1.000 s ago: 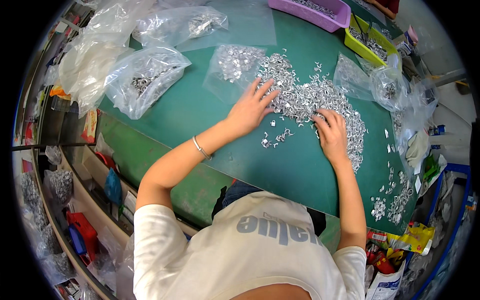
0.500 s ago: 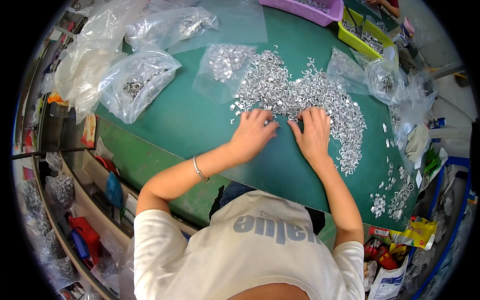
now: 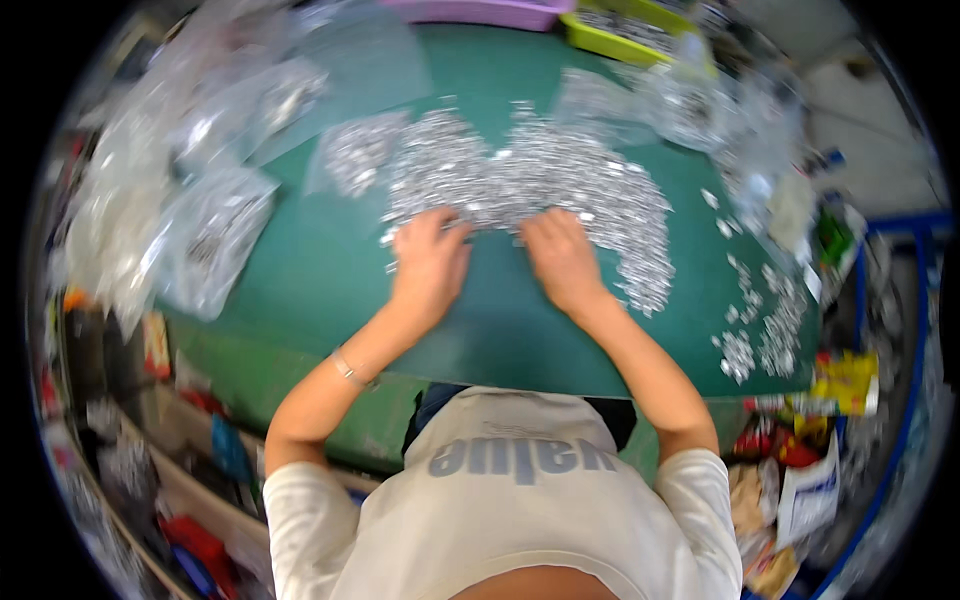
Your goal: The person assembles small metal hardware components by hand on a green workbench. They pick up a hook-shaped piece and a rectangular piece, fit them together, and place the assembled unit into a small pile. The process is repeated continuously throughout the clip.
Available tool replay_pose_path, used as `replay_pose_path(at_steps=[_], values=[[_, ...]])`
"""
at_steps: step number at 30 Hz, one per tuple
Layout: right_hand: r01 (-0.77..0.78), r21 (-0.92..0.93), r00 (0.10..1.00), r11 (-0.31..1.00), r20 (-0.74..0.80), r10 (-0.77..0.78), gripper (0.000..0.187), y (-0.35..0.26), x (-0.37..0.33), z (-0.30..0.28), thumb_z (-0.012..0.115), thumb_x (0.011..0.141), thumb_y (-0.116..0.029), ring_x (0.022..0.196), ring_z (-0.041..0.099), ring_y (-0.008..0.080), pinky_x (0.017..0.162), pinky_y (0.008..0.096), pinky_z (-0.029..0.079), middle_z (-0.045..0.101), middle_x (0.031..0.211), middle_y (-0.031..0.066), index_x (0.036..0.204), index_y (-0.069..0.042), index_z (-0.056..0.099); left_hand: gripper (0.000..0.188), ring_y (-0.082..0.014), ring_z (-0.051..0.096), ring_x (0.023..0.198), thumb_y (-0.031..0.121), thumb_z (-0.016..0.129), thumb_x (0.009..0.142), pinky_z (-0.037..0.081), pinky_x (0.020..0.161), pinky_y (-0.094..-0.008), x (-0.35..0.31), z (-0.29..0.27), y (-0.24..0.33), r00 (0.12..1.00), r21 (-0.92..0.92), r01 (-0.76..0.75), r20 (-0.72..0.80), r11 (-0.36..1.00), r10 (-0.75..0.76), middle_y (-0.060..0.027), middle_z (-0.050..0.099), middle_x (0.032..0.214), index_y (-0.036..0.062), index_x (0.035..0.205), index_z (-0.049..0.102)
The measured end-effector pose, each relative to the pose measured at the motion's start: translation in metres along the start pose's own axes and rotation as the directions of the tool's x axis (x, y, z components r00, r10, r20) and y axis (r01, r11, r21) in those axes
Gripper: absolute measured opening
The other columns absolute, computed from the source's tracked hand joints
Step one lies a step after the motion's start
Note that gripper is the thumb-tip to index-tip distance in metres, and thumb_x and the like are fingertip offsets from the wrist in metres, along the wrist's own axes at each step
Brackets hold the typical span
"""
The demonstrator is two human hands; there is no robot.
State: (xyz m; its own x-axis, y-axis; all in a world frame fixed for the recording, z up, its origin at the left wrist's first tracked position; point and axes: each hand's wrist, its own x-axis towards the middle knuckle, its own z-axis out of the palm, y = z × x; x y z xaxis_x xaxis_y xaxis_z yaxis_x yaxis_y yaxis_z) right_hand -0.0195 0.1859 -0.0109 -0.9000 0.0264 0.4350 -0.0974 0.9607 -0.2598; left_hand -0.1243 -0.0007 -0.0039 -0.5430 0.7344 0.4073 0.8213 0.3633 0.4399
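Note:
A wide heap of small silvery metal pieces (image 3: 570,165), many of them curved, spreads over the green table (image 3: 490,320). At its near edge, on the left, is my left hand (image 3: 428,262), fingers bent down and drawn together at the pieces. My right hand (image 3: 563,262) reaches the same edge farther right, its fingers curled close together. Blur and the fingers themselves hide whatever either hand may hold. Left of the heap, a clear plastic bag (image 3: 358,152) lies flat with more metal pieces on or in it.
Clear bags (image 3: 215,240) with metal parts crowd the left side. A purple basket (image 3: 480,12) and a yellow-green basket (image 3: 615,40) stand at the far edge. Loose small parts (image 3: 785,325) lie on the right. Bins and shelves (image 3: 190,450) flank the table at lower left.
The whole view has turned and shifted, so the table appears farther left and is blurred. Both hands remain at the heap's near edge, and their fingers look more drawn in.

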Motion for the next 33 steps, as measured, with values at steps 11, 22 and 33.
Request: replay_pose_path(at_steps=[11,22,33], values=[[-0.265,0.461,0.940,0.847,-0.071,0.333,0.026,0.004,-0.002,-0.010,0.053,0.080,0.008,0.093,0.058,0.0360,0.080,0.0432,0.048,0.055,0.096,0.0172,0.104,0.003,0.060,0.025,-0.0313,0.051,0.112,0.005,0.064,0.084,0.031,0.101,-0.0422,0.032,0.015,0.007,0.999,-0.031,-0.049,0.022,0.998,0.049,-0.0131,0.055,0.117,0.0038,0.109,0.062],[-0.203,0.727,0.927,0.656,-0.072,0.367,0.019,0.008,0.002,-0.006,0.060,0.080,0.010,0.080,0.063,0.0252,0.069,0.0343,0.052,0.057,0.096,0.0133,0.097,0.003,0.062,0.038,-0.0141,0.061,0.100,-0.007,0.054,0.092,0.049,0.090,-0.0266,0.048,0.031,0.019,0.952,-0.647,0.265,0.292,0.715,-0.089,-0.0093,0.063,0.112,-0.0034,0.130,0.053],[-0.394,0.606,0.775,0.691,-0.186,0.604,0.014,0.028,-0.054,-0.100,0.064,0.085,-0.005,0.081,0.066,0.0322,0.071,0.0381,0.052,0.068,0.092,0.0168,0.098,-0.001,0.066,0.025,-0.0251,0.063,0.098,-0.002,0.062,0.087,0.048,0.088,-0.0332,0.063,0.027,0.038,0.994,-0.454,0.067,0.104,0.888,-0.022,-0.0128,0.066,0.104,-0.0005,0.112,0.064]])
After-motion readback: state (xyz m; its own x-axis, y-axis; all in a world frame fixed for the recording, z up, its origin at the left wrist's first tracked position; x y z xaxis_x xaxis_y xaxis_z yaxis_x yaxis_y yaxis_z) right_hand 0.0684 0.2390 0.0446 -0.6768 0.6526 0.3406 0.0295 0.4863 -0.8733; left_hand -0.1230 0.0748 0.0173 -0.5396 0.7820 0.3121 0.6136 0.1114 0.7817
